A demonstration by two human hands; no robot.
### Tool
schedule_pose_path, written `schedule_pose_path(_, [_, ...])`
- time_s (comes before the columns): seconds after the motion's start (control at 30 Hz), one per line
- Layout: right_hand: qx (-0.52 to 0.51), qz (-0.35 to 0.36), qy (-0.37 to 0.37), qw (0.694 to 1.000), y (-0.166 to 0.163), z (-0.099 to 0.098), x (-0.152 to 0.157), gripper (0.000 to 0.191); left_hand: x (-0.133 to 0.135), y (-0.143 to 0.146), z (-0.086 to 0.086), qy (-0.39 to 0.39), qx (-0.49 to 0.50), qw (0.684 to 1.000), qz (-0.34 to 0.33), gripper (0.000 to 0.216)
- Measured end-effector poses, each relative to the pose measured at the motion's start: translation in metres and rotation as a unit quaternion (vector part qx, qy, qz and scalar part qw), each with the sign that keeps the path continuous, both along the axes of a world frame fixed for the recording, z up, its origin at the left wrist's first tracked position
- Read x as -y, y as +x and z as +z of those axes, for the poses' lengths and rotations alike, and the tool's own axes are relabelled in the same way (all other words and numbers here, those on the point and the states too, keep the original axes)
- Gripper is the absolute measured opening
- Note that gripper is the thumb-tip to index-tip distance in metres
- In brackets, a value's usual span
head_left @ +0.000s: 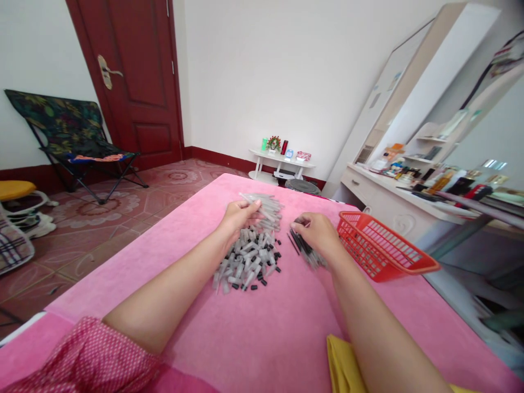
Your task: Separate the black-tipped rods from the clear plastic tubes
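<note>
1. The single view looks from the person's head, above the near side of the pink tabletop, facing forward and down toward its far edge
2. It is close to the work: the forearms enter along the bottom, and the left hand and right hand sit near mid-view, over the tabletop
3. The field is wide, reaching past the far left corner to a red door, past the far edge to a white wall, and past the right edge to a dresser
4. Uprights on both sides splay outward toward the top
</note>
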State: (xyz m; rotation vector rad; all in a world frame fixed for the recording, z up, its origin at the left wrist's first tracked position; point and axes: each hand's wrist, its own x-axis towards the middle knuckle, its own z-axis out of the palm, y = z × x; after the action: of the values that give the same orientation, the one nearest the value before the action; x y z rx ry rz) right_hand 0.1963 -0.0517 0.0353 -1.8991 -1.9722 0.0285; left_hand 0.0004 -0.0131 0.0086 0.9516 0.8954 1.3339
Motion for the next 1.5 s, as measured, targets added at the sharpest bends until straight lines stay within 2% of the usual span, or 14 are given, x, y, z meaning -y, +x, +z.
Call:
schedule_pose_path(0.07, [0.035,-0.039,-0.022,0.998,0.015,-0.003,-0.002,0.019,-0.002,0.0,-0.002,-0.015,0.01,1.0,0.009,0.018])
schedule_pose_path(0.17, [0.087,-0.054,-0.092,0.991,0.024,-0.009,-0.001,0.018,-0.003,0.001,-0.006,-0.022,0.021,1.0,0.006,0.019])
schedule_pose_path(0.27, [0.132,-0.059,-0.14,0.98,0.017,-0.016,0.001,0.017,-0.004,0.001,-0.009,-0.019,0.024,1.0,0.004,0.019])
schedule_pose_path(0.43, [0.193,-0.073,-0.161,0.965,0.001,-0.026,0.003,0.021,-0.006,0.001,-0.011,-0.018,0.027,0.999,0.009,0.019])
schedule_pose_path(0.6, [0.157,-0.069,-0.14,0.975,0.001,-0.02,0.005,0.02,-0.009,-0.002,-0.013,-0.031,0.053,0.998,0.008,0.018])
schedule_pose_path(0.7, [0.081,-0.001,-0.085,0.993,0.001,-0.008,0.009,0.018,-0.013,-0.005,-0.015,-0.064,0.109,0.992,0.01,0.014])
schedule_pose_path(0.8, [0.005,0.072,-0.061,0.996,-0.004,0.003,0.014,0.015,-0.018,-0.008,-0.017,-0.096,0.162,0.982,0.021,0.011])
schedule_pose_path(0.97, [-0.045,0.115,-0.058,0.991,-0.011,0.007,0.02,0.014,-0.022,-0.01,-0.018,-0.117,0.186,0.975,0.028,0.011])
schedule_pose_path(1.13, [-0.036,0.122,-0.057,0.99,-0.011,0.005,0.019,0.013,-0.02,-0.01,-0.018,-0.1,0.173,0.98,0.023,0.011])
schedule_pose_path(1.33, [-0.02,0.115,-0.066,0.991,-0.011,0.006,0.02,0.011,-0.014,-0.006,-0.015,-0.06,0.093,0.994,0.022,0.014])
schedule_pose_path(1.5, [-0.027,0.107,-0.03,0.993,-0.01,0.014,0.022,0.011,-0.009,-0.003,-0.013,-0.044,0.047,0.998,0.019,0.016])
